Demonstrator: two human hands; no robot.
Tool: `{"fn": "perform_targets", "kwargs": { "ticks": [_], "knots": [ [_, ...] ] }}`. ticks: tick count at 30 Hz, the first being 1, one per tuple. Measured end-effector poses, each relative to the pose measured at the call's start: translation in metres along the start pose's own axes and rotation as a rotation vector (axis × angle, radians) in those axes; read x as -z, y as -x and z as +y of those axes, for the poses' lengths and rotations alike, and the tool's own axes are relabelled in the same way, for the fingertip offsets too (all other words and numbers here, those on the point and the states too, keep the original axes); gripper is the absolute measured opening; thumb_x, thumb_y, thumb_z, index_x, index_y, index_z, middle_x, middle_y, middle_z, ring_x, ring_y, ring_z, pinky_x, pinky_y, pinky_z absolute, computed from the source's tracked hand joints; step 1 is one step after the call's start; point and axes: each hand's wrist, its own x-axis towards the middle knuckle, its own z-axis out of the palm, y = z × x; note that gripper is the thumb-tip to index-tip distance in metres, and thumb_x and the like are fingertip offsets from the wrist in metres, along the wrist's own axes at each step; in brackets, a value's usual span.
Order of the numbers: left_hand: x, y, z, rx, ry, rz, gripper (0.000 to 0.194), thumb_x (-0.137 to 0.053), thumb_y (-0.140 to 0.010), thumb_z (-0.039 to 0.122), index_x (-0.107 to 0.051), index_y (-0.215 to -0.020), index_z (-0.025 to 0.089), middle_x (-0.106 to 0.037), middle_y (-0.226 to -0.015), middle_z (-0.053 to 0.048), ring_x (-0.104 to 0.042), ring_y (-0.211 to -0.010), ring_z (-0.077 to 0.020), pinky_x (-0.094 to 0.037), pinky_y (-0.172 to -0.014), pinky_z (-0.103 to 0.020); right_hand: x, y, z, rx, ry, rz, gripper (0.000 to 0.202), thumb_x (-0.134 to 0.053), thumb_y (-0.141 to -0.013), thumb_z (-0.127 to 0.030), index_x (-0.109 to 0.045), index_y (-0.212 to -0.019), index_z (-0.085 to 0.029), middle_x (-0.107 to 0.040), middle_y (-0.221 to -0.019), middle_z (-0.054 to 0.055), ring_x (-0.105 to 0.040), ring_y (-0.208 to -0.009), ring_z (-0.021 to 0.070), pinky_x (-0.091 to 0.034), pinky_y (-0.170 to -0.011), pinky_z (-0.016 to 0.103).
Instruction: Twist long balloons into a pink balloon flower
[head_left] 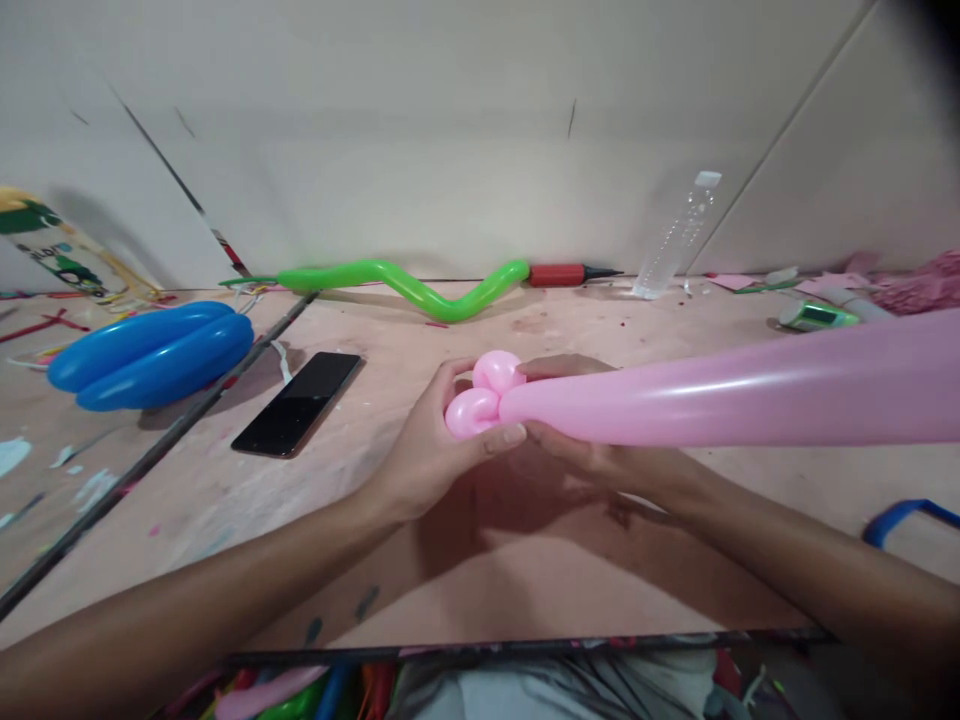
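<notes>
A long pink balloon [735,390] stretches from the middle of the view out past the right edge. Its left end is twisted into small round bubbles. My left hand [435,445] is wrapped round these bubbles, its thumb along their lower side and its fingers behind them. My right hand [592,450] grips the balloon just right of the twist, with fingers above and below it; part of that hand is hidden behind the balloon. Both hands are above the pinkish table [360,560], nearly touching each other.
A black phone [298,405] and a folded blue balloon [154,355] lie left. Along the wall are a bent green balloon [442,305], a red pump [556,275] and a clear bottle [679,235]. A blue strip [907,512] is at right.
</notes>
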Motion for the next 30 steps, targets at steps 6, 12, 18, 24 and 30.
{"fn": "perform_targets", "kwargs": {
  "ticks": [6,12,18,24,30],
  "knots": [
    [0.004,-0.004,0.004,0.093,0.139,-0.055,0.073,-0.089,-0.065,0.032,-0.055,-0.129,0.022,-0.066,-0.121,-0.008,-0.064,-0.102,-0.0243,-0.051,-0.086,-0.034,-0.006,0.000,-0.001,0.020,-0.126,0.062,0.033,-0.072,-0.089,-0.044,-0.067,-0.120,-0.035,-0.069,-0.125,0.001,-0.064,-0.119,0.0264,-0.052,-0.104,0.044],
    [0.005,-0.003,0.006,0.125,0.252,-0.060,0.065,-0.084,-0.062,0.024,-0.060,-0.122,0.021,-0.069,-0.109,-0.006,-0.065,-0.101,-0.0265,-0.053,-0.080,-0.034,0.007,-0.010,0.003,0.017,-0.151,-0.079,0.026,-0.072,-0.089,-0.042,-0.070,-0.113,-0.033,-0.074,-0.110,0.001,-0.066,-0.114,0.0283,-0.055,-0.098,0.048],
    [0.003,0.000,0.007,0.221,0.372,-0.106,0.058,-0.075,-0.063,0.024,-0.065,-0.120,0.019,-0.074,-0.102,-0.007,-0.070,-0.101,-0.0322,-0.055,-0.085,-0.041,0.011,-0.015,0.010,0.008,-0.330,-0.078,0.036,-0.078,-0.082,-0.040,-0.068,-0.114,-0.029,-0.073,-0.117,0.003,-0.068,-0.107,0.0263,-0.059,-0.088,0.043],
    [0.000,0.005,0.011,0.202,0.420,-0.203,0.060,-0.070,-0.066,0.030,-0.062,-0.124,0.021,-0.075,-0.099,-0.008,-0.072,-0.091,-0.0336,-0.057,-0.080,-0.047,-0.001,-0.014,0.018,-0.135,-0.632,-0.053,0.037,-0.076,-0.074,-0.043,-0.068,-0.105,-0.024,-0.072,-0.087,0.001,-0.067,-0.073,0.0205,-0.056,-0.059,0.032],
    [0.001,0.003,0.009,0.178,0.369,-0.183,0.058,-0.068,-0.067,0.032,-0.061,-0.124,0.023,-0.074,-0.099,-0.008,-0.071,-0.082,-0.0308,-0.058,-0.069,-0.044,-0.010,-0.014,0.014,-0.177,-0.660,0.114,0.028,-0.079,-0.067,-0.038,-0.068,-0.090,-0.025,-0.072,-0.086,0.000,-0.070,-0.084,0.0226,-0.059,-0.078,0.039]
  ]
}}
